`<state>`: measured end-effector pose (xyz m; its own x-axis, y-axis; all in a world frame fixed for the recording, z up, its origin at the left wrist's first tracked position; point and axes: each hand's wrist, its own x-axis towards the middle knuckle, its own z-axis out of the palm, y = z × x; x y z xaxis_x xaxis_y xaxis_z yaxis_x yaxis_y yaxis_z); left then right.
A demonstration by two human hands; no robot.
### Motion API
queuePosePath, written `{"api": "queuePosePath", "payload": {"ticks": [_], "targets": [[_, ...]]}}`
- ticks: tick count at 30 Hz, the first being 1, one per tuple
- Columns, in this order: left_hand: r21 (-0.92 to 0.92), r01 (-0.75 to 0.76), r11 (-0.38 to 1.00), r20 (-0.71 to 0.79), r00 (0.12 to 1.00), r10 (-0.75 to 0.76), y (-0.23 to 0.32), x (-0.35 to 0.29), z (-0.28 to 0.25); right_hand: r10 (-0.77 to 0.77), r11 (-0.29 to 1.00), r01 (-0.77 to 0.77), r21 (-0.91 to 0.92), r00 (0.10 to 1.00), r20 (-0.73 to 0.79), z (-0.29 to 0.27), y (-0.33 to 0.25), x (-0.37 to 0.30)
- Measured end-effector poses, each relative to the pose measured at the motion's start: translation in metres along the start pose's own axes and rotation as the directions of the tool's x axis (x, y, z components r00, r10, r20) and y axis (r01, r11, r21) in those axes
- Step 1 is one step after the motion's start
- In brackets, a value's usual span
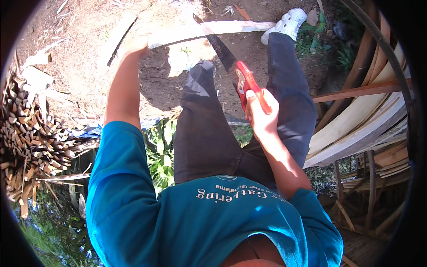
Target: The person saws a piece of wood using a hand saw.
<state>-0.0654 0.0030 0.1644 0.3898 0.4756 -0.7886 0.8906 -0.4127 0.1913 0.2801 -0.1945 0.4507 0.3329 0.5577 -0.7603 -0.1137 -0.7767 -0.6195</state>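
A hand saw with a red handle (242, 82) is in my right hand (264, 111), its fingers wrapped round the grip. The dark saw blade (221, 50) slants up and left across a long pale wooden plank (240, 26), its tip reaching past the far edge. My left hand (137, 44) is closed at the plank's left end; bright sunlight washes out its fingers. At the plank's right end, my white shoe (289, 24) rests on or against the wood; the exact contact is unclear.
Bare soil (84, 53) with wood scraps lies ahead. A large stack of cut sticks (35, 138) stands at left. Long curved boards (356, 129) lean at right, with a wooden rail (356, 91) crossing them. Green plants (162, 151) grow beside my legs.
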Motion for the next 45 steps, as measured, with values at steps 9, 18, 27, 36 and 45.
{"api": "queuePosePath", "payload": {"ticks": [9, 18, 27, 36, 45], "targets": [[0.069, 0.025, 0.997, 0.094, 0.995, -0.031, 0.018, -0.005, -0.035, 0.031, 0.999, -0.031, 0.037, 0.999, -0.017, 0.004, -0.011, -0.009], [0.032, -0.014, 0.999, 0.05, 0.999, 0.013, 0.006, -0.004, -0.016, 0.128, 0.991, -0.127, 0.029, 0.992, -0.017, 0.004, -0.028, -0.025], [0.02, 0.037, 0.999, 0.046, 0.998, -0.038, 0.006, -0.003, -0.009, 0.139, 0.987, -0.139, -0.083, 0.99, -0.006, -0.014, -0.038, -0.069], [0.018, 0.016, 1.0, -0.03, 0.999, -0.015, 0.009, -0.019, -0.002, 0.03, 0.999, -0.03, -0.013, 0.999, 0.027, 0.024, 0.01, 0.011], [0.039, 0.064, 0.997, 0.044, 0.997, -0.065, 0.006, -0.005, 0.014, -0.03, 1.0, 0.03, 0.006, 1.0, -0.008, 0.063, 0.025, 0.092]]}}
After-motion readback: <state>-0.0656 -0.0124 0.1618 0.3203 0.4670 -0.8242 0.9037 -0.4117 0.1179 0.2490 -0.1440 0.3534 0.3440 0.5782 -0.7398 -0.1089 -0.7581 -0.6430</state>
